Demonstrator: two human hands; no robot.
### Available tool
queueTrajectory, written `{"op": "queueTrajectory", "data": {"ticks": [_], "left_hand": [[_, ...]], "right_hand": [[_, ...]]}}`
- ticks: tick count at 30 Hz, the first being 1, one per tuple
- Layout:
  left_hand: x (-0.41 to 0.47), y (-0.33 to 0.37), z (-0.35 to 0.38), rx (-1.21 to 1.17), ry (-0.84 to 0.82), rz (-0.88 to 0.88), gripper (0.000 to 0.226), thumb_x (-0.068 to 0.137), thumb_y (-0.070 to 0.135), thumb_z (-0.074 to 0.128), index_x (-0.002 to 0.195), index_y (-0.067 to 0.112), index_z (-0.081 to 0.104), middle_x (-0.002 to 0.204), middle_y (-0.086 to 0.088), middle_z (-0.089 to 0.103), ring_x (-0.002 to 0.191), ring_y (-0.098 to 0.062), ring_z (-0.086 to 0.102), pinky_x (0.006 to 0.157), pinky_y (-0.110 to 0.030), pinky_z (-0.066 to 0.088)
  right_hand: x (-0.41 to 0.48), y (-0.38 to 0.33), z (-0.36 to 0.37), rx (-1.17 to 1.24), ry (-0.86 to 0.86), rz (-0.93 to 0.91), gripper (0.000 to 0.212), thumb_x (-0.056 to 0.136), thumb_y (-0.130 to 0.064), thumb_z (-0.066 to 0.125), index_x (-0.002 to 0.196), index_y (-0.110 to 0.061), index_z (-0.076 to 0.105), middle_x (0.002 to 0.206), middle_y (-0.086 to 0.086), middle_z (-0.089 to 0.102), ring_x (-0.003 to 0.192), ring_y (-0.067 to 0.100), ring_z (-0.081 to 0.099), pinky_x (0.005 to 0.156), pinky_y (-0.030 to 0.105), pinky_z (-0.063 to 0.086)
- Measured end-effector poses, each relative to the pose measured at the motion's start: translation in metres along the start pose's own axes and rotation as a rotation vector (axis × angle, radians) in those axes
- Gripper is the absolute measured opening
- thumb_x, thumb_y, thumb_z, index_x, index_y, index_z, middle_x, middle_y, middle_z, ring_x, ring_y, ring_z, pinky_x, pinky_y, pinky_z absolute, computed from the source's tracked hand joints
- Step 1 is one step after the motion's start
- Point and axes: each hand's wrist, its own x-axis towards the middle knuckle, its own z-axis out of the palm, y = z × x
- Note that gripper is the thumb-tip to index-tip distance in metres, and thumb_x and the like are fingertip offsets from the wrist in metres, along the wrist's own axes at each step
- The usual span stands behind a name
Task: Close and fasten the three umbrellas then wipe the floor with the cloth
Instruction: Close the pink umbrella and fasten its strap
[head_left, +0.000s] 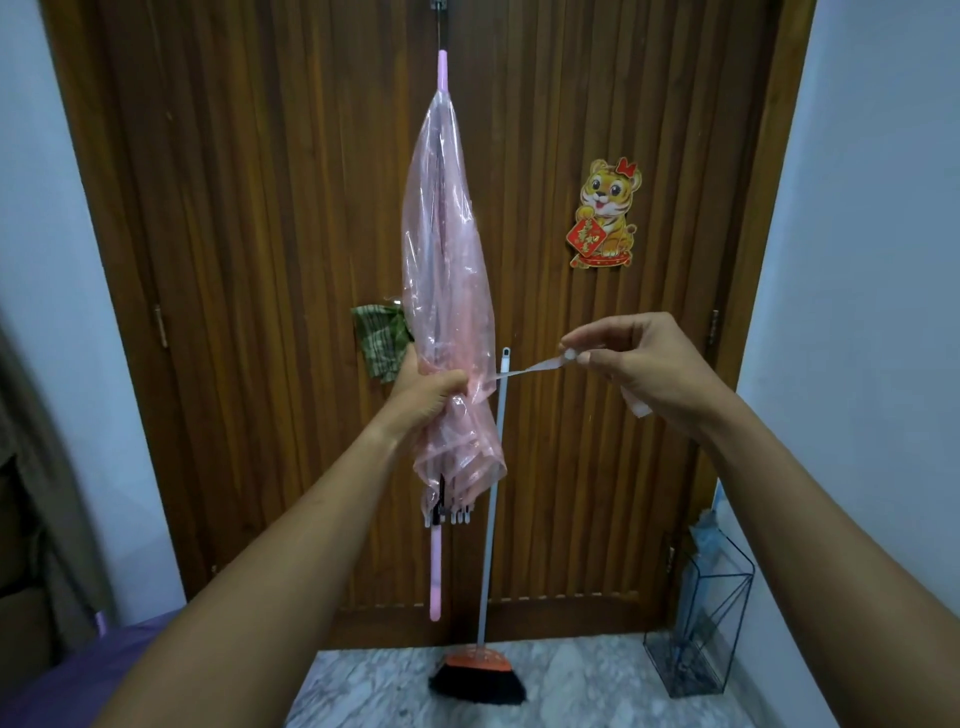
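Note:
A pink see-through umbrella (447, 270) is folded and held upright in front of the wooden door, tip up, pink handle (435, 577) down. My left hand (423, 397) is clenched around the gathered canopy low down. My right hand (634, 364) pinches the end of the umbrella's white fastening strap (524, 369), which stretches out to the right from the canopy. A blue umbrella (706, 566) stands in a wire-frame holder at the lower right. A green patterned cloth (379, 338) shows behind the canopy, against the door.
A broom (485, 551) with a grey stick and black bristles leans on the door (260, 260). The wire holder (698, 639) sits on the marble floor (561, 686) by the right wall. A purple surface (67, 675) lies at lower left. A tiger sticker (605, 213) is on the door.

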Motion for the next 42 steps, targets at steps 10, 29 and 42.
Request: {"op": "queueTrajectory", "data": {"ticks": [10, 29, 42], "left_hand": [[-0.003, -0.002, 0.015, 0.297, -0.01, 0.083, 0.058, 0.082, 0.006, 0.07, 0.13, 0.018, 0.039, 0.113, -0.012, 0.059, 0.093, -0.022, 0.065, 0.072, -0.032, 0.057], [-0.049, -0.009, 0.047, 0.492, -0.106, 0.359, 0.073, 0.076, -0.005, 0.065, 0.13, 0.027, 0.027, 0.078, -0.007, 0.06, 0.054, -0.004, 0.048, 0.048, -0.018, 0.036], [-0.053, -0.009, 0.042, 0.28, -0.197, 0.193, 0.027, 0.083, -0.007, 0.067, 0.097, 0.014, 0.061, 0.086, -0.005, 0.068, 0.076, -0.016, 0.069, 0.061, -0.024, 0.056]], "right_hand": [[0.018, -0.06, 0.025, -0.305, -0.123, -0.238, 0.016, 0.085, -0.012, 0.076, 0.101, -0.013, 0.077, 0.091, -0.005, 0.076, 0.082, 0.002, 0.074, 0.07, 0.016, 0.058], [0.11, -0.051, 0.062, -1.138, -0.083, -0.232, 0.017, 0.074, -0.023, 0.078, 0.087, -0.022, 0.066, 0.092, 0.004, 0.066, 0.084, 0.027, 0.067, 0.073, 0.046, 0.06], [0.062, -0.044, 0.054, -0.891, 0.184, -0.684, 0.026, 0.085, -0.041, 0.069, 0.108, -0.029, 0.073, 0.112, -0.01, 0.072, 0.111, 0.016, 0.06, 0.102, 0.042, 0.041]]}}
